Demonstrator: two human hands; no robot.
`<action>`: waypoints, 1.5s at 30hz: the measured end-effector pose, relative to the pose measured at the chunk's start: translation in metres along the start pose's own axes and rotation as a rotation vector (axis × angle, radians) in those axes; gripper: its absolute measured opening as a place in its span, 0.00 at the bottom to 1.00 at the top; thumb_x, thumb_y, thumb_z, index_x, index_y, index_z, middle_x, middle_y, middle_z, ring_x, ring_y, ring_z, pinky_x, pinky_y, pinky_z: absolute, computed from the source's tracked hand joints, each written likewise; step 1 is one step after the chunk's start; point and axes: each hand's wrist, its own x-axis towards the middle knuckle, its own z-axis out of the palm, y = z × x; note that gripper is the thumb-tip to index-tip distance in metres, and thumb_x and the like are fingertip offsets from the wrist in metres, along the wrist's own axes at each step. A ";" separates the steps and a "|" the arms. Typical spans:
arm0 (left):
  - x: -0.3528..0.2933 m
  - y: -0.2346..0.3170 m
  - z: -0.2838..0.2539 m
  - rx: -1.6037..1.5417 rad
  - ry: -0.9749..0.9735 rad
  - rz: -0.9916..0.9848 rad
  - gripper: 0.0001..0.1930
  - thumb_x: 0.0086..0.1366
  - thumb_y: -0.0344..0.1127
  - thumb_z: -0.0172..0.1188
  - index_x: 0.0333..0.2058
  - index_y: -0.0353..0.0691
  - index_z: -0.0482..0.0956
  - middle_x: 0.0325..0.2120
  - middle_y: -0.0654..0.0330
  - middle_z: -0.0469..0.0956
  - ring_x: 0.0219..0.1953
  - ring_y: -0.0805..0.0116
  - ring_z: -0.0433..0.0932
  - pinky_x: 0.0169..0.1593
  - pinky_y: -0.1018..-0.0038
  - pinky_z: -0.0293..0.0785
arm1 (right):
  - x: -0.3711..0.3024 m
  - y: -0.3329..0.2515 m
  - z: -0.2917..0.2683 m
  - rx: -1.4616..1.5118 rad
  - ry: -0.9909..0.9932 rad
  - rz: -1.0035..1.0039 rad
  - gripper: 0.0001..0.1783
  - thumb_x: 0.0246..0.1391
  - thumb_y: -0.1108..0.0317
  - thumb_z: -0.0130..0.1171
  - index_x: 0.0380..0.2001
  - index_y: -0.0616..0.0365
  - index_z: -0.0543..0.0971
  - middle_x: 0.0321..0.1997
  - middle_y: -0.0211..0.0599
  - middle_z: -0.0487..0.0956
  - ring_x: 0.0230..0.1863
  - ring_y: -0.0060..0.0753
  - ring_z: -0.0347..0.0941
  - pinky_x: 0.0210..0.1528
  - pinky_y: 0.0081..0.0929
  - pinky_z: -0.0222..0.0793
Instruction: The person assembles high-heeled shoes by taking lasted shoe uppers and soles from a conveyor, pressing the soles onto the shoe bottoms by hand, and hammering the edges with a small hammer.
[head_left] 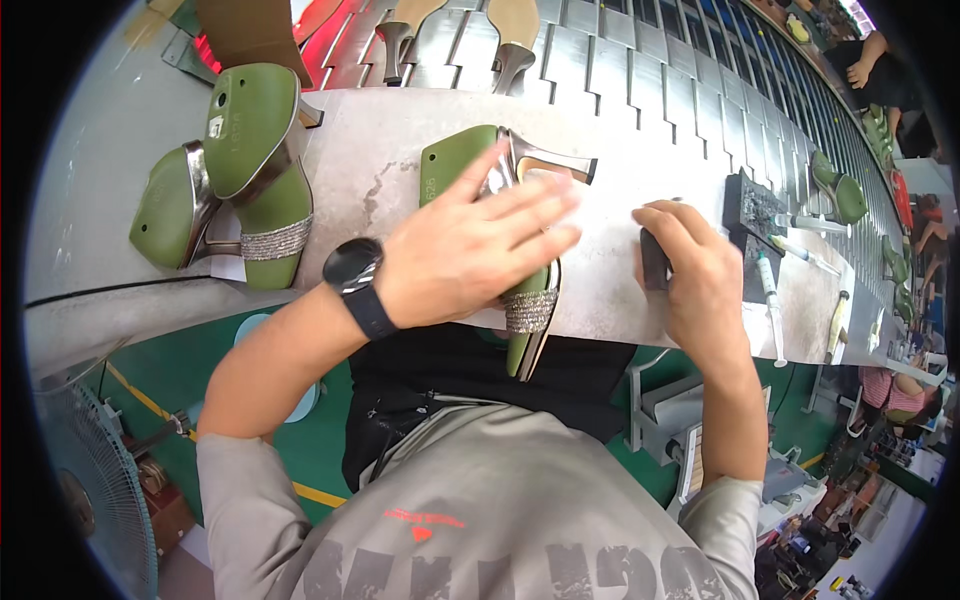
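Observation:
A green high-heeled mule (457,152) lies on its side in front of me, its metallic heel pointing right. A glittery band (531,312) crosses it near the toe, which juts past the table's front edge. My left hand (480,243) lies over the middle of the shoe with fingers stretched out, hiding much of it. To the right, my right hand (692,265) is closed round a small dark block (655,262), just above or on the table; its fingers cover part of the block, and its exact kind does not show.
More green mules (252,130) stand at the left of the pale worktable (350,130). Right of my right hand are a black block (752,205), syringes (770,300) and a small brush-like tool (837,322). Beyond the table runs a metal slat conveyor (620,70) carrying shoe parts (515,30). A fan (95,490) stands lower left.

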 end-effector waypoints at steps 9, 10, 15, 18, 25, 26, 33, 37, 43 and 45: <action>0.048 0.013 -0.034 -1.331 0.524 -0.432 0.27 0.59 0.41 0.78 0.52 0.37 0.76 0.41 0.59 0.82 0.44 0.68 0.81 0.51 0.71 0.76 | -0.049 -0.030 0.030 0.330 0.156 -0.039 0.57 0.38 0.72 0.78 0.73 0.59 0.62 0.75 0.60 0.65 0.75 0.64 0.63 0.74 0.53 0.60; 0.057 0.019 -0.042 -1.591 0.555 -0.509 0.24 0.66 0.43 0.73 0.53 0.35 0.77 0.41 0.61 0.82 0.43 0.72 0.81 0.49 0.73 0.76 | -0.036 -0.035 0.046 0.334 0.216 -0.124 0.61 0.39 0.70 0.79 0.75 0.59 0.57 0.77 0.62 0.62 0.75 0.67 0.61 0.74 0.54 0.59; 0.032 0.046 -0.040 -1.340 0.346 -0.563 0.31 0.75 0.44 0.61 0.67 0.30 0.67 0.62 0.51 0.74 0.66 0.62 0.71 0.68 0.65 0.67 | 0.029 -0.031 0.067 0.800 0.776 0.247 0.31 0.63 0.66 0.64 0.65 0.68 0.68 0.58 0.46 0.78 0.59 0.47 0.76 0.58 0.42 0.73; -0.040 0.037 -0.082 -0.575 0.619 -0.582 0.33 0.69 0.33 0.64 0.69 0.30 0.65 0.68 0.49 0.69 0.70 0.58 0.68 0.71 0.61 0.63 | 0.078 0.016 0.053 1.259 0.859 0.533 0.24 0.67 0.61 0.61 0.60 0.63 0.75 0.57 0.40 0.79 0.53 0.35 0.79 0.47 0.34 0.79; -0.188 -0.026 -0.118 -0.262 1.203 -1.048 0.32 0.70 0.29 0.64 0.68 0.27 0.62 0.68 0.44 0.66 0.71 0.53 0.65 0.75 0.57 0.57 | 0.129 0.162 0.066 0.406 0.493 0.789 0.31 0.63 0.51 0.64 0.62 0.61 0.76 0.58 0.48 0.83 0.59 0.45 0.80 0.63 0.36 0.70; -0.179 -0.022 -0.118 -0.229 1.154 -1.110 0.32 0.70 0.28 0.64 0.67 0.26 0.62 0.68 0.43 0.65 0.72 0.53 0.64 0.75 0.57 0.56 | 0.127 0.169 0.072 0.412 0.487 0.784 0.31 0.63 0.51 0.64 0.62 0.61 0.76 0.58 0.48 0.83 0.59 0.45 0.80 0.63 0.36 0.70; -0.184 -0.033 -0.103 -0.382 1.147 -1.183 0.31 0.68 0.30 0.67 0.65 0.25 0.65 0.62 0.46 0.73 0.64 0.59 0.73 0.66 0.65 0.69 | 0.066 0.091 0.063 0.149 0.550 0.566 0.33 0.62 0.56 0.65 0.65 0.64 0.74 0.65 0.57 0.77 0.66 0.55 0.73 0.68 0.44 0.66; -0.178 -0.053 -0.104 -0.585 1.015 -1.248 0.22 0.67 0.33 0.71 0.54 0.27 0.78 0.47 0.55 0.84 0.46 0.70 0.81 0.53 0.72 0.76 | 0.011 0.047 0.064 -0.004 0.306 0.416 0.25 0.60 0.64 0.66 0.56 0.68 0.79 0.57 0.55 0.82 0.61 0.55 0.77 0.67 0.43 0.68; -0.165 -0.062 -0.124 -0.386 1.124 -1.162 0.18 0.66 0.32 0.71 0.52 0.29 0.82 0.44 0.57 0.85 0.45 0.70 0.81 0.52 0.73 0.76 | 0.011 0.040 0.065 0.082 0.404 0.430 0.15 0.59 0.66 0.66 0.44 0.66 0.84 0.48 0.49 0.86 0.52 0.53 0.82 0.60 0.43 0.72; -0.164 -0.038 -0.136 -0.341 1.238 -1.014 0.20 0.68 0.32 0.70 0.54 0.30 0.80 0.48 0.58 0.84 0.48 0.71 0.81 0.54 0.72 0.75 | 0.008 0.037 0.064 0.058 0.387 0.427 0.14 0.59 0.66 0.67 0.43 0.66 0.84 0.48 0.49 0.86 0.52 0.52 0.82 0.59 0.43 0.72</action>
